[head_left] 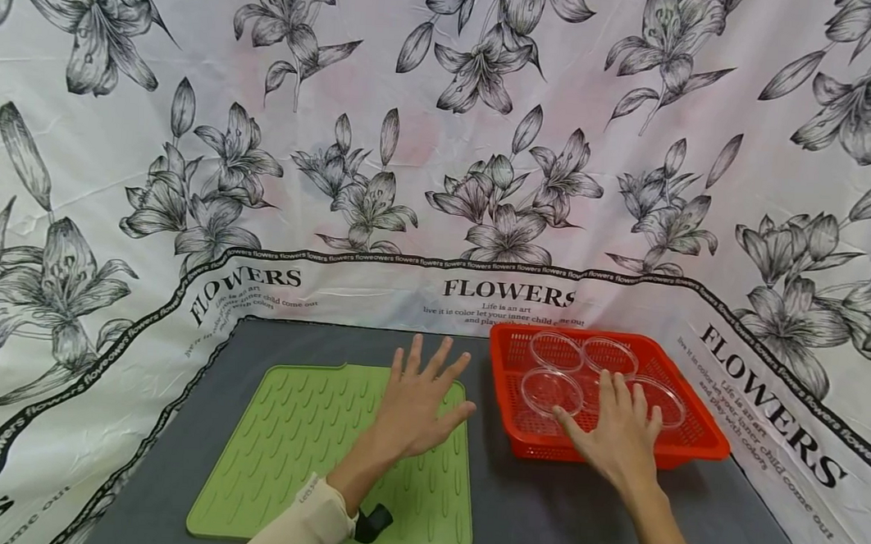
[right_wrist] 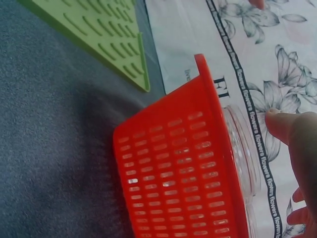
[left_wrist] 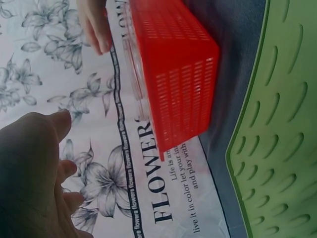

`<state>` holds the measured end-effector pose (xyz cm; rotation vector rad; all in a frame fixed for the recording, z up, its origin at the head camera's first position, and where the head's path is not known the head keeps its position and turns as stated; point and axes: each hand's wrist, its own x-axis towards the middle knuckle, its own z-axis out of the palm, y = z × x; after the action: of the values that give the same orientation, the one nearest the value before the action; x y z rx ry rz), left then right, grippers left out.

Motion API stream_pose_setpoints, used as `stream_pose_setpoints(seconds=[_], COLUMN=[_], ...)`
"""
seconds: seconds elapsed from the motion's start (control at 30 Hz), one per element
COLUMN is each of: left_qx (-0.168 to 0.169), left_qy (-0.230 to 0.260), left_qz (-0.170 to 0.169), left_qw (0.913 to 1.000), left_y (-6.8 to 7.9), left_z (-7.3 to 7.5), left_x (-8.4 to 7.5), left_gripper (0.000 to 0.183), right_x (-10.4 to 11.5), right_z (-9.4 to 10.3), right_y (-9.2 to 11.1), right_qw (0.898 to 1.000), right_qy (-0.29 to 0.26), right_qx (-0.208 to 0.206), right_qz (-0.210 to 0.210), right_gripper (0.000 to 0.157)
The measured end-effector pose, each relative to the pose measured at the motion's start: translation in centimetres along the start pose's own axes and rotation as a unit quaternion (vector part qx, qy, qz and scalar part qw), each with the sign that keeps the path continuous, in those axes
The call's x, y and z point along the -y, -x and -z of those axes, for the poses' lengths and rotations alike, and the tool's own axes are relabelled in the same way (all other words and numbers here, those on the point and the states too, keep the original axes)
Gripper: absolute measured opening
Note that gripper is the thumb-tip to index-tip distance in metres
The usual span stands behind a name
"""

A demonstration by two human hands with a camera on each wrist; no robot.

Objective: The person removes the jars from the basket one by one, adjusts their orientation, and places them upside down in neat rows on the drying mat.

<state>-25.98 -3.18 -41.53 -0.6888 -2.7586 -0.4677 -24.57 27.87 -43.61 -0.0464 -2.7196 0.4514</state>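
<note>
A red slotted basket [head_left: 693, 440] stands on the dark table at the right and holds several clear round lidded dishes [head_left: 551, 391]. My right hand [head_left: 619, 434] hovers over the basket with its fingers spread and straight, its thumb tip near the front-left dish; whether it touches is unclear. A green ridged silicone mat [head_left: 300, 454] lies to the left. Above the mat's right part my left hand [head_left: 417, 398] is spread flat and holds nothing. The left wrist view shows the basket's wall [left_wrist: 181, 74] and mat [left_wrist: 277, 148]; the right wrist view shows the basket [right_wrist: 183, 168] and a dish edge [right_wrist: 242, 148].
A white cloth printed with black lilies and the word FLOWERS [head_left: 508, 292] rises behind and on both sides of the grey table surface [head_left: 541, 508]. Bare table lies between the mat and basket and in front of the basket.
</note>
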Motion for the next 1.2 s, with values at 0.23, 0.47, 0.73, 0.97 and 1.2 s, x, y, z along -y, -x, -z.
stream_pose_setpoints(seconds=[0.23,0.47,0.73,0.97,1.2], left_qx=[0.004,0.005,-0.009,-0.011,-0.016], left_qy=[-0.014,0.007,0.010,0.019,0.021], left_qz=[-0.002,-0.002,-0.011,-0.013,-0.015], left_qw=[0.9999,1.0000,0.9998,0.9997,0.9995], left_y=[-0.2,-0.2,0.0,0.1,0.2], left_z=[-0.4,-0.8,-0.8,-0.9,-0.8], left_x=[-1.1,-1.8,-1.9,-1.8,-1.7], left_gripper=[0.070,0.070,0.069,0.068,0.068], right_x=[0.3,0.5,0.7,0.9,1.0], right_z=[-0.5,-0.9,-1.4,-1.8,-2.0], right_y=[0.0,-0.3,-0.5,-0.6,-0.8], right_qw=[1.000,0.999,0.998,0.997,0.996], right_qy=[-0.010,-0.020,-0.022,-0.020,-0.020], right_qx=[0.020,0.035,0.053,0.067,0.078], right_qz=[-0.010,-0.012,-0.017,-0.022,-0.029], right_gripper=[0.109,0.109,0.111,0.112,0.114])
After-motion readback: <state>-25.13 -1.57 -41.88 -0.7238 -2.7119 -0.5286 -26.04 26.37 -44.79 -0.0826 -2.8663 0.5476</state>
